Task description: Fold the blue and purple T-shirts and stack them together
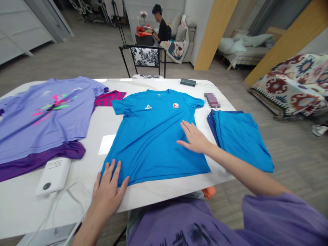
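A blue T-shirt (153,136) lies spread front side up on the white table, its collar pointing away from me and small white prints on the chest. My left hand (109,186) rests with fingers spread on the shirt's lower left corner. On the right half of the shirt, my right hand (193,138) lies flat with its thumb apart. Faint diagonal creases run across the fabric between the hands. Right of the shirt sits a stack of folded blue clothes (241,138), with darker blue cloth showing underneath.
A lavender T-shirt (51,119) covers other purple and pink garments at the left. Near them lies a white device (55,176) with cables. A dark green box-shaped item (188,82) and a pixelated phone-like object (212,100) are at the table's far right. A chair (145,58) stands beyond; a person sits farther back.
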`<action>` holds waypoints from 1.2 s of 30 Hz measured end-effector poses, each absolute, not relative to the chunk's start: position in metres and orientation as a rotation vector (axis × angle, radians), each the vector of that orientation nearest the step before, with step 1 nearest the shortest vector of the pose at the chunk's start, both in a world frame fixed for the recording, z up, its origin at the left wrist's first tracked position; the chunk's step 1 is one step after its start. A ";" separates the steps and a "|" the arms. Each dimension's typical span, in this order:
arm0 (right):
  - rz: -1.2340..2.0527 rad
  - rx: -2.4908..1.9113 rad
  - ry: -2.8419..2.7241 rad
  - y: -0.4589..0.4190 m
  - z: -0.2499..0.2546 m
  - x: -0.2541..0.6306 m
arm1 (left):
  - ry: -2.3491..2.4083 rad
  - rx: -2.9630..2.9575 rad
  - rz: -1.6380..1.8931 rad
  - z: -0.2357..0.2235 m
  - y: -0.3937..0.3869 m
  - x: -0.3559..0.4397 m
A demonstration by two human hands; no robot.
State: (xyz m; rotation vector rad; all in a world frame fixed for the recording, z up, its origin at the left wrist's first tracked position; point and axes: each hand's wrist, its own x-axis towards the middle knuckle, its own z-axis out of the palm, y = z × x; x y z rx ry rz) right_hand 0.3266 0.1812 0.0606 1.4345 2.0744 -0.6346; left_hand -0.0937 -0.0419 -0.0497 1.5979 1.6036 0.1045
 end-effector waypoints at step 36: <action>-0.346 2.150 1.503 0.362 -0.114 0.476 | 1.689 1.290 -0.034 -0.295 0.285 -0.034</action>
